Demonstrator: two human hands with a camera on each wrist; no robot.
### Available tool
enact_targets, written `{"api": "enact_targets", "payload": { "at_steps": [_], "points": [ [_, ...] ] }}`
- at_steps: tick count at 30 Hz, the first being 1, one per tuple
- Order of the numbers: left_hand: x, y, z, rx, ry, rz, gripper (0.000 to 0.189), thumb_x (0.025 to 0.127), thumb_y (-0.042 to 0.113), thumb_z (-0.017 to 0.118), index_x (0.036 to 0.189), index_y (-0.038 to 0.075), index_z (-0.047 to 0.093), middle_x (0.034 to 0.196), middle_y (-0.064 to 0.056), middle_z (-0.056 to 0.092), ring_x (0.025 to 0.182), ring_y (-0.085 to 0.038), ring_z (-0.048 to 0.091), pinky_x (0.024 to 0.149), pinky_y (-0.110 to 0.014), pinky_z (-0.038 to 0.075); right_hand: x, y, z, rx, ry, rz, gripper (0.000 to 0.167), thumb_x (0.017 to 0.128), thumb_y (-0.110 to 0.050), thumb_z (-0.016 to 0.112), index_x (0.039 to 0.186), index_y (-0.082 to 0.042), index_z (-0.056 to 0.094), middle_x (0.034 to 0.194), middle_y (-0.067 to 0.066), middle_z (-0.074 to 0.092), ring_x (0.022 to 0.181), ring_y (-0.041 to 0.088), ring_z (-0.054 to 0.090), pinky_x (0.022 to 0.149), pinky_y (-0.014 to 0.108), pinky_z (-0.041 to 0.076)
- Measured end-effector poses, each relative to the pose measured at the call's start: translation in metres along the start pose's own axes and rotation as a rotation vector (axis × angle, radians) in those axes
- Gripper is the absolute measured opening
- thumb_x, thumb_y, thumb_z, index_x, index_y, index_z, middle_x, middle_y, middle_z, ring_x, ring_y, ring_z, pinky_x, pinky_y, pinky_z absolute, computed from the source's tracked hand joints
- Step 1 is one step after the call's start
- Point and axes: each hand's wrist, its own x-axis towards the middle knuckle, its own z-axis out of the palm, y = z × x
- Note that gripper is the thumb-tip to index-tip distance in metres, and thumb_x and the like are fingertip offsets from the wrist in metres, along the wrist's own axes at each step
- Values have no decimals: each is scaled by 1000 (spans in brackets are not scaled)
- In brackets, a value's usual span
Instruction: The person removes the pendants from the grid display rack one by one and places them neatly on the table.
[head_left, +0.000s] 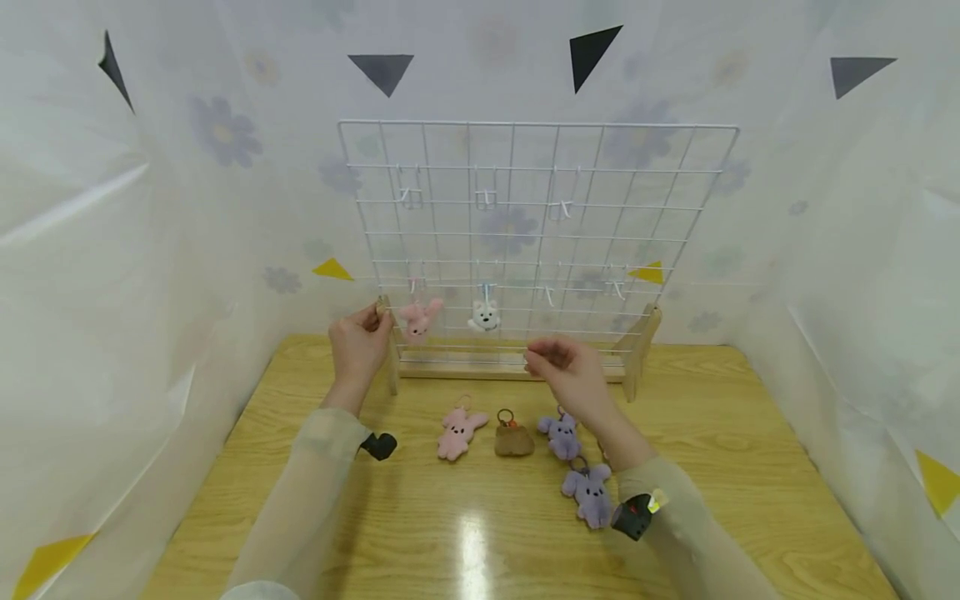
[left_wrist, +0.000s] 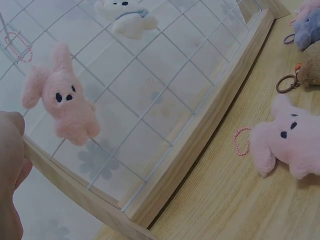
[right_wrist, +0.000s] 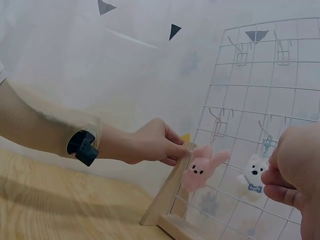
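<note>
My left hand (head_left: 361, 342) pinches the top of the rack's left wooden upright (right_wrist: 170, 192). Beside it a pink plush bunny keychain (left_wrist: 70, 102) hangs by a pink bead chain from a hook on the white wire grid (head_left: 442, 236). To its right a white plush dog keychain (head_left: 485, 316) hangs on a blue loop. My right hand (head_left: 573, 377) is in front of the grid's lower part, fingers loosely bent, with nothing visible between them. In the right wrist view that hand (right_wrist: 292, 175) overlaps the white dog's edge.
On the wooden table (head_left: 405, 525) before the rack lie a second pink bunny (head_left: 459, 433), a brown plush keychain (head_left: 513, 439) and two purple plush keychains (head_left: 588, 495), partly beside my right forearm. Bare hooks (head_left: 564, 208) sit along the grid's upper row and lower right.
</note>
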Motion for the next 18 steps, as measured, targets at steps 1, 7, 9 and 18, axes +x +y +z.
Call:
{"api": "enact_targets", "payload": {
  "at_steps": [1,7,9,18],
  "points": [
    [0,0,0,0,2,0,24,98,7,73,116,-9,76,101,-24,77,86,-32,79,73,-43,66,1,0,1,-5,4,-2,15,101,-4,72,111,7,74,101,16,75,88,32,75,79,31,65],
    [0,0,0,-6,12,2,25,98,8,74,116,-9,76,100,-24,77,85,-32,79,73,-43,66,9,0,3,-37,11,-19,15,103,-7,72,110,5,74,99,15,75,89,42,72,78,31,64],
    [0,0,0,-6,11,0,25,98,8,74,116,-9,76,100,-24,77,85,-32,79,73,-43,66,12,0,3,-32,9,-22,15,102,-7,72,111,5,74,100,16,74,90,44,72,79,32,64],
    [0,2,0,-6,7,-9,24,99,8,74,115,-9,76,100,-24,77,86,-31,79,74,-42,66,32,2,9,-15,2,-38,19,103,-13,73,111,4,74,99,16,74,89,37,73,77,29,63]
  ]
}}
